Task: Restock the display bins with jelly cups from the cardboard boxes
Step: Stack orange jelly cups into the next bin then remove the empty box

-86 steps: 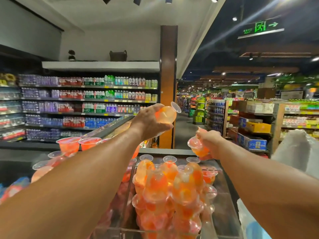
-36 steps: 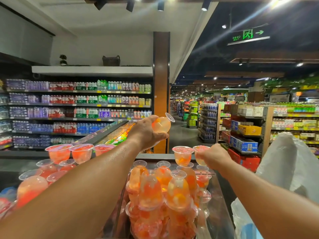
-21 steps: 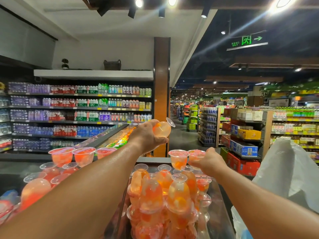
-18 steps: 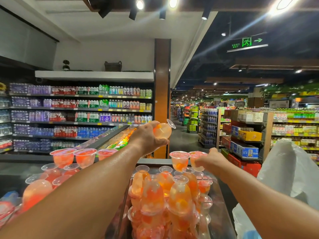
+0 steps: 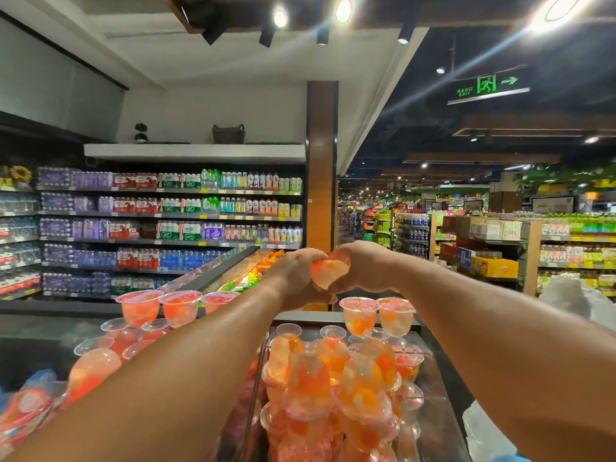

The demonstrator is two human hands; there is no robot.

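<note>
Hands meet in mid-air above the display: the left hand (image 5: pixel 296 278) and the right hand (image 5: pixel 365 266) both curl around one jelly cup (image 5: pixel 328 273), a pale orange cup lying on its side between the two palms, with fingers of each hand wrapped over it. The cup is raised clear of the stock below and touches nothing but the hands.

Directly beneath, a clear display bin (image 5: pixel 443 411) holds a heap of orange jelly cups (image 5: pixel 333 388), most turned bottom-up and stacked on one another. At the far end of that heap two upright cups (image 5: pixel 376 316) stand side by side, their sealed lids facing up, just below the right wrist. To the left, a second group of red-tinted cups (image 5: pixel 160 308) stands in a neighbouring bin, three of them upright on top of inverted ones; nearer the camera more of these blur at the frame's edge.

A white plastic bag (image 5: pixel 573 305) sits at the right edge, behind the right forearm. Beyond the bins, drink shelves (image 5: pixel 166 225) fill the left wall, a brown pillar (image 5: pixel 321 168) rises behind the hands, and a green exit sign (image 5: pixel 486 86) hangs from the dark ceiling over the aisle at right.
</note>
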